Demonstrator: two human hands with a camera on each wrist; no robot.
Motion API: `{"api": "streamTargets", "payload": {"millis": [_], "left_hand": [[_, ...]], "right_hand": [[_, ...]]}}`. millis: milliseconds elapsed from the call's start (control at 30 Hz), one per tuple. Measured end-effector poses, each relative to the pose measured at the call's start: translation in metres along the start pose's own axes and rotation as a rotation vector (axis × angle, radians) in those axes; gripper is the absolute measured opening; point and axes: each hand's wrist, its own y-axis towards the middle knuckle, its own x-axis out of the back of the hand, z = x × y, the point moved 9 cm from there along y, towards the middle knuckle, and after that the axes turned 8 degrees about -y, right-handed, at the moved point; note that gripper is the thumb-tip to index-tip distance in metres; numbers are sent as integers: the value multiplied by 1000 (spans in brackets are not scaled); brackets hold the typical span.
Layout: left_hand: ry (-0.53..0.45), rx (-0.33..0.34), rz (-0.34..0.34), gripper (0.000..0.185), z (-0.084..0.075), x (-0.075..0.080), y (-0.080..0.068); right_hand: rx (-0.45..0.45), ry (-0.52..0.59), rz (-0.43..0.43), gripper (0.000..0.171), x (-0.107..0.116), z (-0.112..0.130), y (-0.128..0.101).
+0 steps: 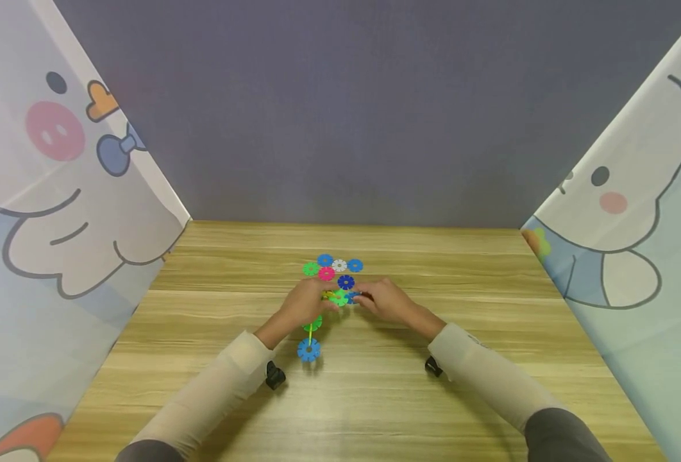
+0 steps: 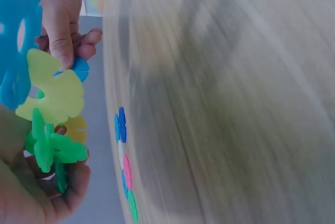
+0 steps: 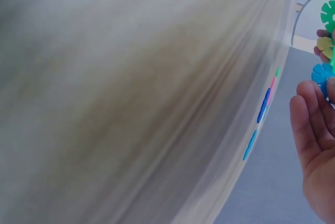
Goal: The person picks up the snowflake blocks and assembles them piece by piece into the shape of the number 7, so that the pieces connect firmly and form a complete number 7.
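A joined chain of notched plastic snowflake discs hangs between my two hands over the table. My left hand (image 1: 303, 301) grips its middle, with a bright green disc (image 1: 340, 300) showing beyond the fingertips. In the left wrist view, green discs (image 2: 68, 149) and an amber disc (image 2: 78, 128) are by those fingers. Toward me the chain runs through a pale yellow disc (image 2: 60, 96) to a large-looking blue disc (image 1: 302, 351) at its near end. My right hand (image 1: 390, 301) pinches another blue disc (image 3: 320, 73) between thumb and fingers, right at the green disc's edge.
Several loose discs lie flat on the wood-grain table (image 1: 433, 256) just past my hands: a dark blue disc (image 1: 341, 282), a pink disc (image 1: 320, 274), a green disc (image 1: 305, 269), a white disc (image 1: 335, 265) and blue ones. A grey panel (image 1: 352, 128) rises behind; printed cloth walls flank both sides.
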Motion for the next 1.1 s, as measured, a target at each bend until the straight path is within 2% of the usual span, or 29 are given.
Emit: {"api": "streamTargets", "payload": {"millis": [400,767,867,1100], "left_hand": [[-35,20,-21,48,-5,-2,0],[11,1,-70,46,-12,5,4],[20,6,-49,46,-11,3,3],[29,54,16,47,-3,-1,-2]], "right_hand": [[0,-43,-72,9,5,6,-3],[-30,-85,-102,13,9,6,2],[-35,-73,-79,12,7,5,1],[-70,28,53,15,-6,0,-1]]}}
